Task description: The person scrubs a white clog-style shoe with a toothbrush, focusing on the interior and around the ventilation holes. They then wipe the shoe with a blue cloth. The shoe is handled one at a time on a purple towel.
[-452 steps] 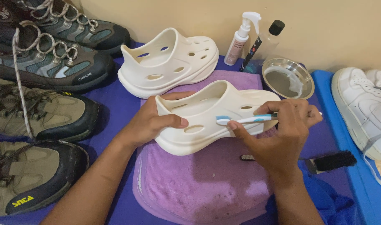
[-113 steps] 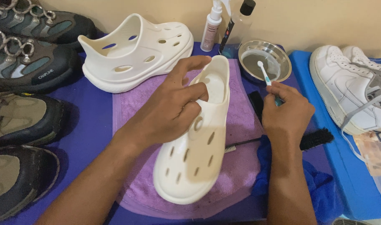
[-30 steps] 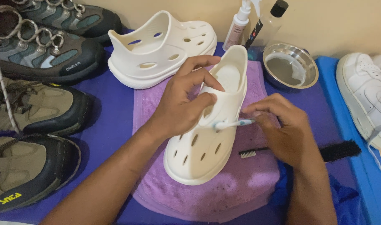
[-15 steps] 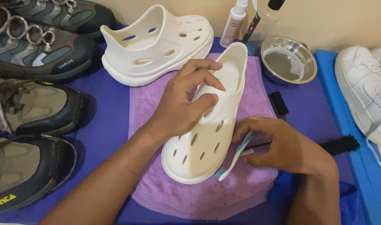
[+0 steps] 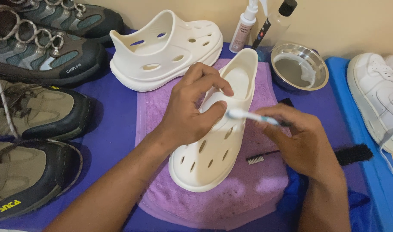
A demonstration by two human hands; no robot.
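Note:
A cream perforated clog (image 5: 213, 150) lies toe-toward-me on a purple towel (image 5: 256, 184). My left hand (image 5: 192, 107) grips its upper at the opening, thumb and fingers pinching the rim. My right hand (image 5: 299, 137) holds a white and blue toothbrush (image 5: 248, 115), its bristle head resting on the clog's upper close to my left thumb. The matching second clog (image 5: 166, 49) stands behind on the blue cloth.
A steel bowl of cloudy liquid (image 5: 298, 71), a spray bottle (image 5: 244, 30) and a clear black-capped bottle (image 5: 274, 23) stand at the back. A black brush (image 5: 351, 154) lies right of the towel. Hiking boots (image 5: 33, 111) line the left; white sneaker (image 5: 381, 94) right.
The toothbrush has swung from the clog's toe side up to its upper near my left thumb. My left hand keeps its grip on the clog.

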